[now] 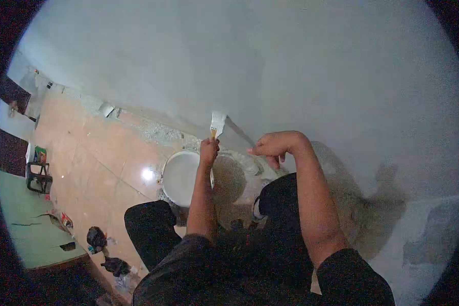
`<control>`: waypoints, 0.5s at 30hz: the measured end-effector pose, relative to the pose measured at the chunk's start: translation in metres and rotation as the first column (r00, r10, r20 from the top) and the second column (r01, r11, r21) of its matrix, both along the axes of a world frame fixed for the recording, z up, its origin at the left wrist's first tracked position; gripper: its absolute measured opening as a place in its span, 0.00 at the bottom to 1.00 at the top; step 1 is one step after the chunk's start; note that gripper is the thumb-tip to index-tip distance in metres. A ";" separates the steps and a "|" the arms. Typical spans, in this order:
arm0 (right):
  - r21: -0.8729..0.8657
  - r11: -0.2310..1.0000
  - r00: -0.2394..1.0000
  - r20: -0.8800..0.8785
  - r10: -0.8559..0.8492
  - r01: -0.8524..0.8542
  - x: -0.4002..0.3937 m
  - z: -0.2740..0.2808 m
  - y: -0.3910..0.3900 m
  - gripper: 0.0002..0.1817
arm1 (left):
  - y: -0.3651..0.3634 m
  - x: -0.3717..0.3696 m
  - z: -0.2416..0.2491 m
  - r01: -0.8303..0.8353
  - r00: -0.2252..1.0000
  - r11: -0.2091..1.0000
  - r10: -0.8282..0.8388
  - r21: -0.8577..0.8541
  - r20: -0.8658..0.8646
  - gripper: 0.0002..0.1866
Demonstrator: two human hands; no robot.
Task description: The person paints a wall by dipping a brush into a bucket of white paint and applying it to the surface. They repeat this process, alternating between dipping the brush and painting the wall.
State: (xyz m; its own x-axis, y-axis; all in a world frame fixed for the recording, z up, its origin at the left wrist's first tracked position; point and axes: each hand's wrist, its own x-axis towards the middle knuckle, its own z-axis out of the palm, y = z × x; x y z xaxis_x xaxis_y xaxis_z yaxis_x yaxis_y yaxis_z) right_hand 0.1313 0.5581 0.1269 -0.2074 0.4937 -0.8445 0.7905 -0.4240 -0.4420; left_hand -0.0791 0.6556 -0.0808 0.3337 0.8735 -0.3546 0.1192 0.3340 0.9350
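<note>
My left hand [209, 151] is wrapped round the handle of a scraper [218, 122], whose wide blade is coated with white material and held up close to the grey wall [311, 66]. Below and partly behind my left forearm stands a round white bucket [181, 176] with pale material inside. My right hand [273, 147] hangs bent at the wrist near the wall, to the right of the scraper, with its fingers apart and nothing in them.
White crumbs and dust [160, 133] lie along the wall's foot on the tan floor [86, 148]. At the left are a dark plastic stool [38, 177], black bags [96, 237] and a green surface [25, 224]. My bent knees flank the bucket area.
</note>
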 end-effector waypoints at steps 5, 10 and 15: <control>-0.017 1.000 1.000 0.017 0.005 -0.005 0.002 -0.003 0.006 0.34 | 0.002 0.013 -0.076 0.012 0.973 0.991 0.019 0.133 -0.232 0.22; -0.016 1.000 1.000 0.004 0.022 -0.021 -0.007 0.003 0.014 0.34 | 0.008 0.004 -0.161 0.431 0.643 0.896 -0.224 0.105 -0.732 0.23; -0.009 0.999 0.999 0.029 0.032 -0.032 -0.015 0.012 0.016 0.34 | -0.005 0.013 -0.097 0.482 0.473 0.876 -0.262 -0.002 -0.841 0.19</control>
